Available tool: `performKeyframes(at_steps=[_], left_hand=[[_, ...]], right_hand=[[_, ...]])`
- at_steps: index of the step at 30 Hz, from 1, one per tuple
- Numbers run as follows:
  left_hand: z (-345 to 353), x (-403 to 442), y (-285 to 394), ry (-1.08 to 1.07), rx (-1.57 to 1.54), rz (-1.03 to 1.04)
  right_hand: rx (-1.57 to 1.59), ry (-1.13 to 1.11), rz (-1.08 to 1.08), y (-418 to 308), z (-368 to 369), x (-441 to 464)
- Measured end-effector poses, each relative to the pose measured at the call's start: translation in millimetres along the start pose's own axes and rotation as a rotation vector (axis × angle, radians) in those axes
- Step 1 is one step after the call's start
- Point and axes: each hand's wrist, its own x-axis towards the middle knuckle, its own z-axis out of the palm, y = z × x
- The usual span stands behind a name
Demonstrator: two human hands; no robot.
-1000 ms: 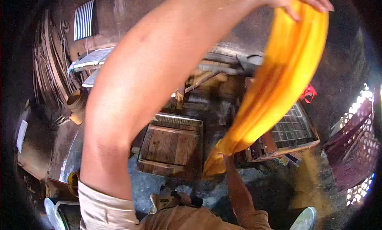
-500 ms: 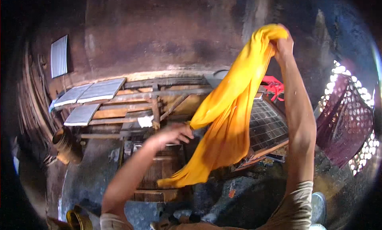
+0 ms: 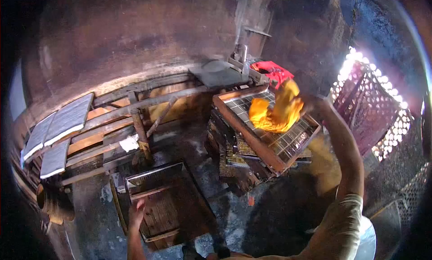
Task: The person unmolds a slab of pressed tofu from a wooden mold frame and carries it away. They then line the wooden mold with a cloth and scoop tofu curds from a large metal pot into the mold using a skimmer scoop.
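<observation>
A yellow cloth (image 3: 276, 115) lies bunched over a wooden frame with a wire grid (image 3: 294, 147), part of it rising in a fold. At the cloth's right side is my right hand (image 3: 311, 103), dark and blurred, closed on its edge as far as I can see. My left hand (image 3: 137, 211) hangs low on the left, fingers loosely bent, with nothing seen in it. Beneath that hand, a shallow wooden tray-like frame (image 3: 189, 201) rests on the floor; I cannot tell whether they touch.
A red cloth (image 3: 275, 72) lies behind the grid frame, near a dark flat lid-like piece (image 3: 218, 74). Along the wall runs a wooden rack (image 3: 157, 92) bearing grey-white slabs (image 3: 69, 118). A perforated screen (image 3: 387, 93) with a dark maroon cloth (image 3: 360, 107) stands at right.
The yellow cloth has gone from hanging stretched in the air to bunched on the grid frame. My right hand has come down; my left has left the cloth and dropped. The view has turned.
</observation>
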Motion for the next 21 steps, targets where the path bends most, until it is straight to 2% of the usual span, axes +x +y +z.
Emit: performKeyframes(at_steps=[1,3,4,6,7,8,9,12,13,15,16,17,18,20,21], left_hand=[[-16.4,-23.9,-4.0,0.091,0.538,-0.081],[-89.1,-68.3,-56.1,0.428,0.516,-0.692],[-130.3,-92.0,-87.4,0.598,0.453,-0.968],[-191.1,-149.1,-150.1,0.617,0.012,-0.973],[-210.5,-168.6,-166.7,0.632,-0.195,-0.989],[-205.7,-182.6,-178.2,0.718,-0.012,-1.022],[-197.7,-189.7,-187.3,0.777,0.13,-1.056],[-180.8,-204.0,-210.3,0.909,0.303,-1.114],[-175.0,-205.1,-218.0,0.945,0.331,-1.122],[-171.7,-206.5,-241.0,0.996,0.361,-1.113],[-167.8,-210.3,-240.9,0.928,0.194,-0.955],[-169.0,-205.0,-242.8,0.927,0.113,-1.131],[-174.2,-210.0,-258.3,0.881,0.135,-1.1],[-196.3,-235.6,-309.0,0.679,0.32,-0.896],[-196.7,-234.2,-311.0,0.587,0.391,-0.791]], right_hand=[[-0.043,-0.192,-0.108,-18.4,28.3,-6.1],[0.453,0.183,0.044,-88.5,61.1,-9.9],[0.59,0.214,0.098,-125.5,84.3,-9.9],[1.008,0.219,0.237,-228.0,124.3,-23.3],[1.083,0.247,0.21,-272.5,158.3,-25.1],[1.979,0.034,0.483,-280.3,264.6,-36.1],[1.427,-0.225,0.521,-321.8,303.1,-42.1],[0.912,-0.745,0.451,-389.4,516.1,-133.4],[0.779,-0.841,0.45,-399.6,567.5,-163.3],[0.683,-0.91,0.52,-425.2,600.6,-185.2],[0.661,-0.922,0.543,-435.8,611.8,-189.5],[0.645,-0.923,0.562,-443.6,622.7,-192.6],[0.631,-0.921,0.576,-450.9,631.7,-193.4],[0.631,-0.899,0.607,-459.5,641.7,-192.3],[0.637,-0.89,0.617,-460.6,642.4,-189.4]])
